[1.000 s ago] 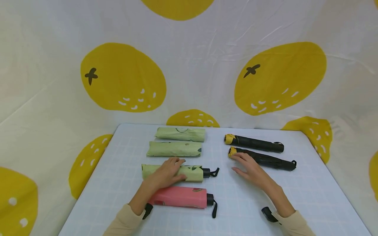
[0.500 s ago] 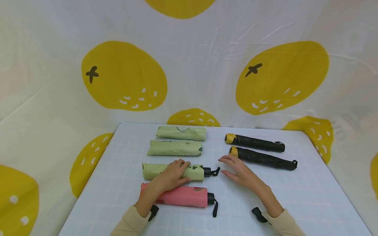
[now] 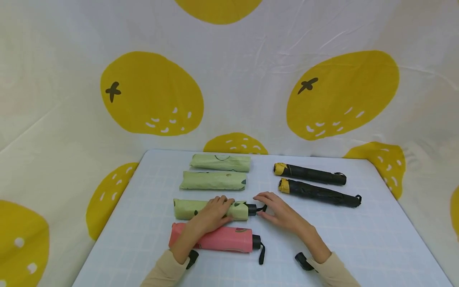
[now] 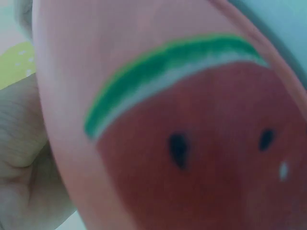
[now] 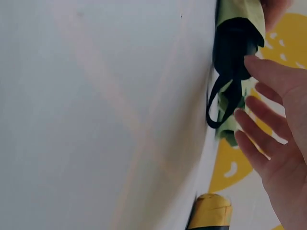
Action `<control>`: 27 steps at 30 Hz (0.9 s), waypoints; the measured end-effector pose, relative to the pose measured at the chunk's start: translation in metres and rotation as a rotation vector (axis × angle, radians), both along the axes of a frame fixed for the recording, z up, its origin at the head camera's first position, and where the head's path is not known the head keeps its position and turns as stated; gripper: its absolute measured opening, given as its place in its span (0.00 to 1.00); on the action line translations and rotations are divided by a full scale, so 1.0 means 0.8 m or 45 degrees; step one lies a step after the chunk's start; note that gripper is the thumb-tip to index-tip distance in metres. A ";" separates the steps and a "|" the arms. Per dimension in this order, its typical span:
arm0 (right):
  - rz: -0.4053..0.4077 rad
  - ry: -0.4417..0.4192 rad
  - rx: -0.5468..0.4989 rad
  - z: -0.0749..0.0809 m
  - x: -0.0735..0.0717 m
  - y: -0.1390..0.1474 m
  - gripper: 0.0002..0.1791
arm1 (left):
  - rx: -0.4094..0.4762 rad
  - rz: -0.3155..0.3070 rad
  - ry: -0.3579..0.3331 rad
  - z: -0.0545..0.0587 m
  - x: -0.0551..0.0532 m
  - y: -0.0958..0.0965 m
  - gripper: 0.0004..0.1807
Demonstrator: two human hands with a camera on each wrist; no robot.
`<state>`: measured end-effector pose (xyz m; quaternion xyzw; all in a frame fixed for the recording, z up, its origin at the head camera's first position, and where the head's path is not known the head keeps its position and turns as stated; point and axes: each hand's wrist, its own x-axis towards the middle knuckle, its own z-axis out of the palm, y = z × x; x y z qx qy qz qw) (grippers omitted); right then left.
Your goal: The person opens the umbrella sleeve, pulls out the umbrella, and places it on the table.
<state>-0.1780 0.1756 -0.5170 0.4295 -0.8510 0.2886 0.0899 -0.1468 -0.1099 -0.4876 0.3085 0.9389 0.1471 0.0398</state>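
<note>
While left hand lies over green umbrella, grip unclear | right hand: fingers parted near black handle

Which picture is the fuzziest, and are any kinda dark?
Left wrist view: fuzziest, the watermelon print on the pink umbrella soft and smeary, probably because it's so close; right wrist view: dim and greyish, the lines on the table blurry, the right hand a bit clearer; head view: brightest and sharpest, with the nearest green umbrella easy to see.

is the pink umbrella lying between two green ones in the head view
No, the pink umbrella lies on the person's side of the nearest green umbrella, at the row's end.
</note>
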 end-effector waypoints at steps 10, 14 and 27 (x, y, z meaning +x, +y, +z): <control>-0.003 -0.156 0.105 -0.003 0.001 -0.015 0.25 | -0.034 -0.014 0.114 -0.007 -0.005 0.002 0.21; 0.009 -0.203 0.108 -0.003 0.001 -0.019 0.23 | -0.026 -0.025 0.140 -0.009 -0.006 0.002 0.22; 0.047 0.024 0.071 0.013 -0.003 -0.029 0.19 | -0.017 0.043 0.051 -0.005 -0.015 0.005 0.33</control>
